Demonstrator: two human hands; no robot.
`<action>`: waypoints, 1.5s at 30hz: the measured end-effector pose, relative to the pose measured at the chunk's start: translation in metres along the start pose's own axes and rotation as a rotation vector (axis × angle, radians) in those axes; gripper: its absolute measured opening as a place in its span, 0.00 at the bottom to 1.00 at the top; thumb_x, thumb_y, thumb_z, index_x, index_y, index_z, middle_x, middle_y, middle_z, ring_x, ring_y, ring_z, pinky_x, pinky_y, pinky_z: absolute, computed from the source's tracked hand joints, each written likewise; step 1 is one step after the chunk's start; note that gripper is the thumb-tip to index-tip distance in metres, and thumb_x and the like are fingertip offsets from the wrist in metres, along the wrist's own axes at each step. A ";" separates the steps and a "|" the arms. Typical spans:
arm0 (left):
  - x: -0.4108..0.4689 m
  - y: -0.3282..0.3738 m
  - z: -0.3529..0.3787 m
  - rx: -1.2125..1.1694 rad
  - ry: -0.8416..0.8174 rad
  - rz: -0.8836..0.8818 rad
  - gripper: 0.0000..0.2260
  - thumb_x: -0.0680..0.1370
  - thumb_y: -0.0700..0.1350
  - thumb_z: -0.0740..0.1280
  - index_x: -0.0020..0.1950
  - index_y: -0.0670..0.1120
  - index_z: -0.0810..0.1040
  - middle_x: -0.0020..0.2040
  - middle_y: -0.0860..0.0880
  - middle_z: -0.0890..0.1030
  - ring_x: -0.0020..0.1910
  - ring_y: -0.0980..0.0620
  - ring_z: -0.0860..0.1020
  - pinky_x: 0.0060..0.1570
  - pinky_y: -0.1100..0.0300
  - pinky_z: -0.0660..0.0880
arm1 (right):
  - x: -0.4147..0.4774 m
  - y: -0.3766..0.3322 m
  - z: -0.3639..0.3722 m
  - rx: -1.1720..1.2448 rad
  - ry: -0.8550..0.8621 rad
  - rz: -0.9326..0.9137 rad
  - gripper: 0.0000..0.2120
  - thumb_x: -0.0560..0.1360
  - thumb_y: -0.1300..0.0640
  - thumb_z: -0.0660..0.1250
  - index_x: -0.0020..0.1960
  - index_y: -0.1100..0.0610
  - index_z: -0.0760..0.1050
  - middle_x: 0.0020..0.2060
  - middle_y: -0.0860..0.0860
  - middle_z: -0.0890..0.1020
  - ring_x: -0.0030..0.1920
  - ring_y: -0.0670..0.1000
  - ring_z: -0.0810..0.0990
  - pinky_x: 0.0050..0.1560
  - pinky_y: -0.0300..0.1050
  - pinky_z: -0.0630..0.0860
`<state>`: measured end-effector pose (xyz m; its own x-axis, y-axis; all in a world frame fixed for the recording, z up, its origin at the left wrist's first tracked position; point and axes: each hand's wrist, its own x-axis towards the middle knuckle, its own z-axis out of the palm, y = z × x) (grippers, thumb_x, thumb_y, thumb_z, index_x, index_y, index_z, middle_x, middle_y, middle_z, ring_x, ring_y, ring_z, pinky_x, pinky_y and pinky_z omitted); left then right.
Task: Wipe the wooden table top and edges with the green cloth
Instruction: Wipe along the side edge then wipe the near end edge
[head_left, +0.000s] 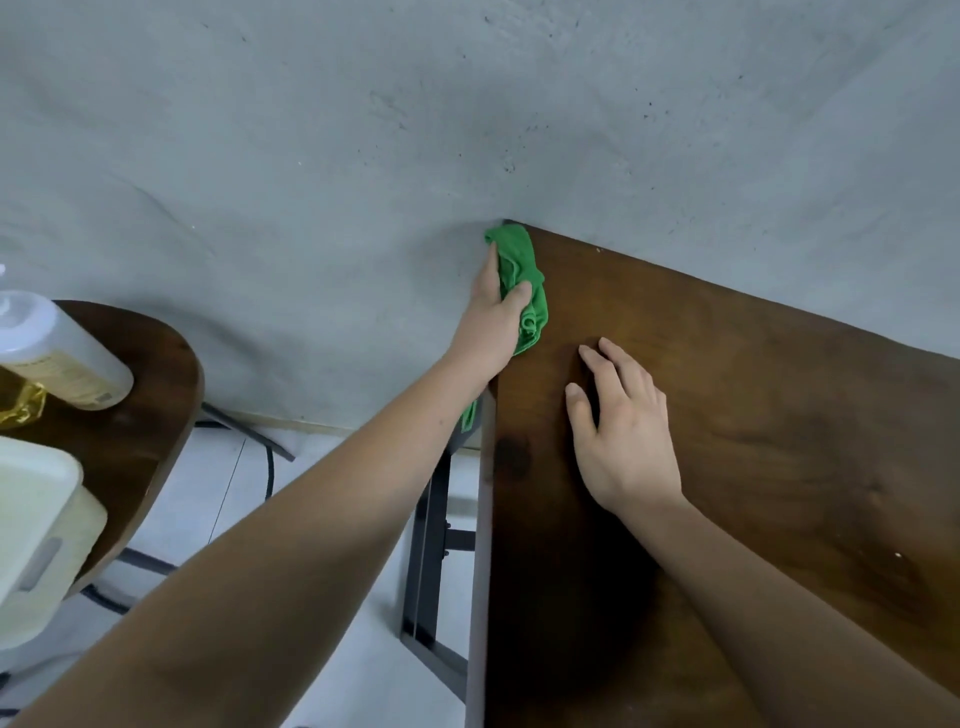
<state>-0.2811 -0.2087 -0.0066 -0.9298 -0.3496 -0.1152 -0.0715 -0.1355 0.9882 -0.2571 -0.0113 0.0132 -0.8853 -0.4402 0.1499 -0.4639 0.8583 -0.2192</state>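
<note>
At the table's (727, 415) far-left corner, left hand (493, 317) clutching green cloth (522, 275), its tail seemingly hidden, right hand (623, 426) flat, released.

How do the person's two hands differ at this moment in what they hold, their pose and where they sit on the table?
The left hand is closed around the green cloth; the right hand holds nothing. The left hand grips at the table's left edge near the far corner by the wall; the right hand lies flat, fingers spread, on the top, nearer the person. Both are bare, and both arms reach forward.
</note>
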 end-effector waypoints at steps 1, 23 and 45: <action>-0.013 -0.005 0.001 -0.004 -0.003 0.004 0.30 0.90 0.48 0.59 0.90 0.57 0.52 0.86 0.54 0.64 0.76 0.60 0.66 0.78 0.56 0.64 | 0.000 0.000 0.000 0.003 0.001 0.001 0.24 0.90 0.46 0.57 0.83 0.52 0.70 0.84 0.50 0.68 0.84 0.51 0.63 0.84 0.57 0.60; -0.350 -0.068 0.018 -0.187 -0.038 -0.125 0.32 0.87 0.56 0.63 0.87 0.70 0.53 0.84 0.67 0.65 0.84 0.61 0.64 0.85 0.43 0.62 | -0.014 -0.010 -0.008 -0.006 -0.011 0.025 0.28 0.89 0.41 0.54 0.85 0.53 0.69 0.84 0.55 0.67 0.85 0.58 0.62 0.85 0.59 0.59; -0.118 -0.052 0.008 -0.251 -0.036 -0.028 0.38 0.83 0.54 0.67 0.90 0.57 0.53 0.86 0.53 0.66 0.83 0.54 0.69 0.85 0.44 0.63 | -0.003 0.003 0.002 -0.022 0.029 0.005 0.28 0.89 0.39 0.55 0.84 0.52 0.69 0.84 0.54 0.67 0.84 0.56 0.63 0.84 0.58 0.59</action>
<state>-0.1706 -0.1526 -0.0438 -0.9414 -0.3096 -0.1340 -0.0099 -0.3717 0.9283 -0.2561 -0.0083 0.0098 -0.8861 -0.4286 0.1765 -0.4586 0.8661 -0.1990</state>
